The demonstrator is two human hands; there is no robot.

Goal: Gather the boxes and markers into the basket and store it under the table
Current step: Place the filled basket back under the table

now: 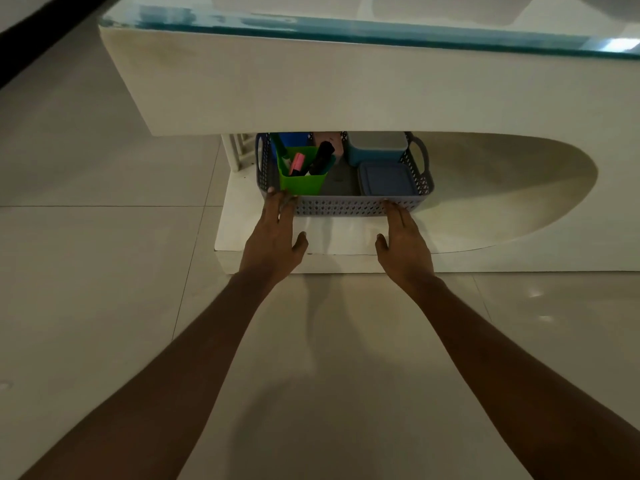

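Observation:
A grey perforated basket [341,206] sits on the table's white lower shelf [346,237], its back half hidden under the tabletop. Inside it stands a green cup [299,183] with pink and black markers [320,157], a blue box [291,138] behind the cup, a light lidded box [377,147] and a flat blue lidded box [388,180]. My left hand [277,233] lies flat with its fingertips against the basket's front left corner. My right hand [403,242] touches the front wall near the right corner. Both hands have fingers extended and hold nothing.
The white table with a glass top [311,26] overhangs the basket. A white slatted support [237,150] stands left of the basket. The shelf curves away to the right [502,188]. Glossy tiled floor [86,254] lies all around.

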